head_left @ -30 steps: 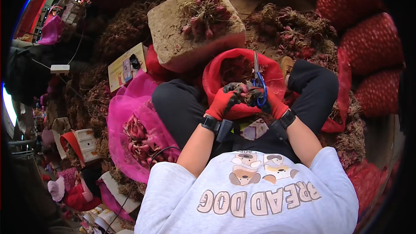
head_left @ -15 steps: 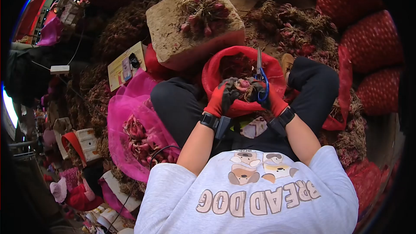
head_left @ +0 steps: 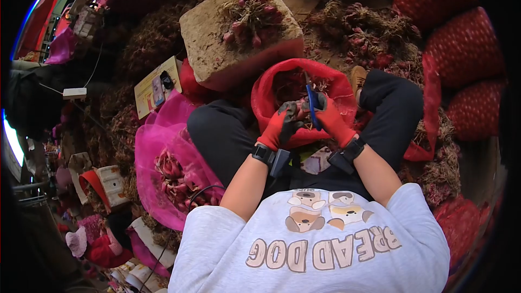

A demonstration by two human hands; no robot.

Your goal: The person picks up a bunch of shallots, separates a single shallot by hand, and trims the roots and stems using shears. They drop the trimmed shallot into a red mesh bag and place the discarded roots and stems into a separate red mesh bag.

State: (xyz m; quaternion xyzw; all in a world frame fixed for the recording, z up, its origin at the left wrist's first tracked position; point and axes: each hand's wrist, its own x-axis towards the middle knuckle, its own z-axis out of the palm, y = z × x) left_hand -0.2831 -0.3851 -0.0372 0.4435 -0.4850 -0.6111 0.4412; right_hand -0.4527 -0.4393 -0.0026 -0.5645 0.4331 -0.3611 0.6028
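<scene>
In red gloves with dark fingers, both of my hands work over the mouth of a red mesh bag (head_left: 264, 89). My left hand (head_left: 284, 123) is closed around a small bunch of shallots (head_left: 302, 109). Blue-handled scissors (head_left: 313, 103) sit in my right hand (head_left: 332, 116), seen nearly edge-on with the blades pointing away from me. Their handle overlaps the right side of the bunch in this view. Dark, dry plant matter and some shallots show inside the bag, which stands between my crossed legs.
A dirty foam block (head_left: 203, 43) ahead carries a shallot bunch (head_left: 254, 21). Left of my knee lies a pink mesh bag (head_left: 149, 154) of shallots. A shallot heap (head_left: 374, 32) lies ahead right, beside full red sacks (head_left: 461, 40). A phone (head_left: 158, 91) rests on a yellowish board (head_left: 144, 95).
The scissors have turned in my right hand, their blades tipping left and now edge-on. My right hand has shifted slightly left and closer to my left hand, which still holds the shallots.
</scene>
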